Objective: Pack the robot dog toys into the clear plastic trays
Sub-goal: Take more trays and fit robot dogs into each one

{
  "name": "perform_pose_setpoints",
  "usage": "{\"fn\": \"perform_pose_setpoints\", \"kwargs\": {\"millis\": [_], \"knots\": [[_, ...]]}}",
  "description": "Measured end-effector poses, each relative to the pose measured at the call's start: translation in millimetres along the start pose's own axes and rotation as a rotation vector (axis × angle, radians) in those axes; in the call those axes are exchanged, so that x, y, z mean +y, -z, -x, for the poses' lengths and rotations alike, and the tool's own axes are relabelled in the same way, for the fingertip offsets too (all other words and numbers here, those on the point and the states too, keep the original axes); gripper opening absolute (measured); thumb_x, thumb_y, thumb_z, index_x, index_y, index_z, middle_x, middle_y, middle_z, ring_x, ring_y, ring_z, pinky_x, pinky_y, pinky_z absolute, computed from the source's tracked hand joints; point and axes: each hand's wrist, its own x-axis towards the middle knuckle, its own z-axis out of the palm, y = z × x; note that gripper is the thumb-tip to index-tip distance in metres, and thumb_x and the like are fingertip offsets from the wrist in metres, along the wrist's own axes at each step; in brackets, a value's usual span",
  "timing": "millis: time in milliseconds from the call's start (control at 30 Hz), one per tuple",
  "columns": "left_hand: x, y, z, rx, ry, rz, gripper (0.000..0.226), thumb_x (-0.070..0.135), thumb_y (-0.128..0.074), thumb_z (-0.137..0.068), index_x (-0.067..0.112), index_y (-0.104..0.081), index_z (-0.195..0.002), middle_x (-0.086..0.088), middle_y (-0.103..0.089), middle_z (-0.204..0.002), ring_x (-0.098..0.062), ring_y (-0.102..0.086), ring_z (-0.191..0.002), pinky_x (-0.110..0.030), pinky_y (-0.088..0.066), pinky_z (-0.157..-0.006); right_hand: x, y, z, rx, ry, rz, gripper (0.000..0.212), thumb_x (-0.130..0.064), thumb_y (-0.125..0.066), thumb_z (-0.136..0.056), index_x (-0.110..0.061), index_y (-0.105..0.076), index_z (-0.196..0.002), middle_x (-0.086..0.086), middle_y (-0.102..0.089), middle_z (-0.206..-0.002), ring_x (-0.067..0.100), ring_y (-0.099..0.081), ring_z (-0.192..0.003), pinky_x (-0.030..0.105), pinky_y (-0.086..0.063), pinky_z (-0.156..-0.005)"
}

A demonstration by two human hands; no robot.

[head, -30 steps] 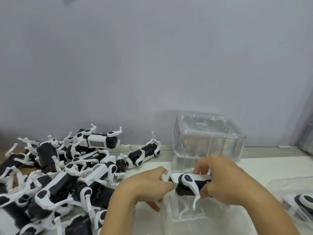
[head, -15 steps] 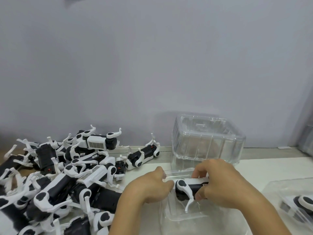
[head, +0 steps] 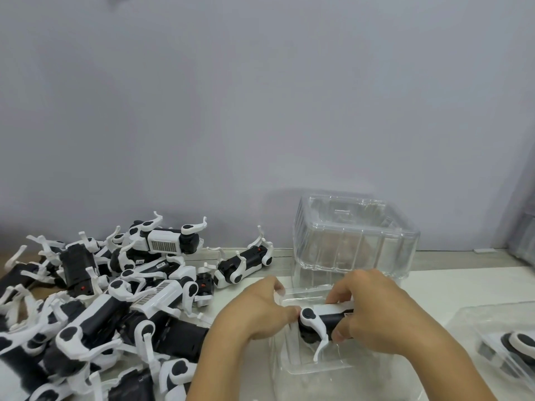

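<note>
Both hands on one robot dog, low in the clear tray

I hold a black-and-white robot dog toy (head: 324,321) lengthwise between my two hands, right over the open clear plastic tray (head: 292,360) in front of me. My right hand (head: 373,316) curls over the toy's back end, fingers on top and thumb pinching from below. My left hand (head: 260,309) has its fingers curled in at the toy's other end, touching the tray's near-left edge; whether those fingers grip the toy or only press on it I cannot tell, as the hand's back hides them. The toy lies roughly level, with one white leg pointing down into the tray's hollow.

Behind the tray, against the grey wall (head: 260,96), stands a stack of empty clear trays (head: 356,241), just beyond my hands. To the left, a big heap of robot dog toys (head: 101,299) covers the surface (head: 463,287), legs sticking out in every direction. One toy (head: 243,261) lies a little apart from the heap, between it and the stacked trays. At the far right edge sits another clear tray (head: 498,322) with a toy (head: 518,345) already inside, only partly in view
</note>
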Motion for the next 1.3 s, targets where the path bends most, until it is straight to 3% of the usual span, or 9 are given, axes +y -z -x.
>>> {"fn": "perform_pose_setpoints", "kwargs": {"millis": [167, 333, 600, 733, 833, 900, 1000, 1200, 1300], "knots": [[7.0, 9.9, 10.3, 0.019, -0.164, 0.068, 0.029, 0.046, -0.068, -0.086, 0.042, -0.051, -0.11, 0.015, -0.047, -0.123, -0.003, -0.052, -0.104, -0.014, -0.037, -0.065, -0.7, 0.2, -1.5, -0.014, 0.002, 0.007, 0.031, -0.036, -0.089, -0.062, -0.04, -0.072, -0.088, -0.018, -0.059, -0.099, 0.007, -0.059, -0.084, 0.028, -0.054, -0.074], [8.9, 3.7, 13.3, -0.162, -0.136, -0.055, 0.053, 0.057, -0.081, -0.067, 0.045, -0.047, -0.106, 0.015, -0.043, -0.127, -0.008, -0.052, -0.109, -0.021, -0.039, -0.072, -0.7, 0.5, -0.9, -0.01, -0.003, 0.018, 0.031, -0.035, -0.088, -0.062, -0.042, -0.069, -0.085, -0.016, -0.059, -0.105, 0.009, -0.061, -0.089, 0.028, -0.054, -0.077], [9.7, -6.0, 8.1, -0.133, -0.131, -0.079, 0.06, 0.052, -0.086, -0.065, 0.04, -0.04, -0.101, 0.01, -0.043, -0.121, -0.011, -0.052, -0.098, -0.029, -0.042, -0.076, -1.5, -1.9, -0.2, -0.001, -0.015, 0.071, 0.043, -0.036, -0.088, -0.064, -0.037, -0.07, -0.103, -0.015, -0.058, -0.11, 0.011, -0.059, -0.098, 0.028, -0.052, -0.081], [7.8, -2.6, 6.5, -0.086, -0.251, -0.001, 0.043, 0.061, -0.077, -0.072, 0.043, -0.05, -0.1, 0.018, -0.046, -0.13, -0.006, -0.047, -0.118, -0.022, -0.04, -0.084, -1.6, -1.4, -1.2, -0.002, -0.003, 0.029, 0.045, -0.037, -0.088, -0.065, -0.037, -0.071, -0.106, -0.014, -0.06, -0.11, 0.01, -0.061, -0.097, 0.028, -0.054, -0.081], [8.9, -7.7, 0.0, 0.03, -0.287, 0.043, 0.027, 0.058, -0.073, -0.077, 0.041, -0.06, -0.094, 0.02, -0.05, -0.127, -0.008, -0.045, -0.123, -0.032, -0.039, -0.101, -4.4, -3.0, -2.3, -0.024, 0.032, -0.007, 0.048, -0.035, -0.088, -0.068, -0.037, -0.071, -0.113, -0.015, -0.061, -0.106, 0.009, -0.061, -0.093, 0.027, -0.054, -0.078], [8.9, -11.4, -3.9, 0.063, -0.25, 0.026, 0.023, 0.052, -0.074, -0.078, 0.038, -0.062, -0.092, 0.018, -0.052, -0.124, -0.01, -0.049, -0.118, -0.028, -0.045, -0.092, -2.9, -2.4, -3.3, -0.02, 0.059, -0.042, 0.046, -0.031, -0.087, -0.071, -0.038, -0.071, -0.113, -0.019, -0.057, -0.096, 0.005, -0.059, -0.086, 0.023, -0.053, -0.074], [6.5, -12.4, -5.8, 0.054, -0.228, 0.042, 0.022, 0.049, -0.075, -0.08, 0.035, -0.063, -0.091, 0.016, -0.052, -0.127, -0.004, -0.052, -0.112, -0.018, -0.04, -0.073, 5.6, 4.5, -2.1, 0.009, 0.047, -0.098, 0.038, -0.032, -0.085, -0.075, -0.04, -0.07, -0.108, -0.023, -0.053, -0.091, -0.001, -0.057, -0.083, 0.014, -0.045, -0.065], [6.1, -13.1, -6.1, 0.05, -0.205, 0.064, 0.022, 0.05, -0.075, -0.08, 0.035, -0.062, -0.088, 0.02, -0.048, -0.119, -0.004, -0.051, -0.115, -0.022, -0.041, -0.078, 25.6, 28.4, 6.9, 0.095, -0.062, -0.099, 0.023, -0.05, -0.086, -0.068, -0.04, -0.068, -0.078, -0.017, -0.061, -0.086, 0.0, -0.059, -0.074, 0.013, -0.037, -0.056], [5.9, -14.4, -6.8, 0.056, -0.198, 0.057, 0.02, 0.05, -0.074, -0.081, 0.035, -0.061, -0.085, 0.019, -0.05, -0.121, -0.007, -0.05, -0.12, -0.029, -0.045, -0.092, 26.1, 26.5, 6.8, 0.068, -0.089, -0.112, 0.023, -0.048, -0.088, -0.066, -0.036, -0.07, -0.074, -0.014, -0.064, -0.082, 0.003, -0.061, -0.072, 0.015, -0.04, -0.056]]}}
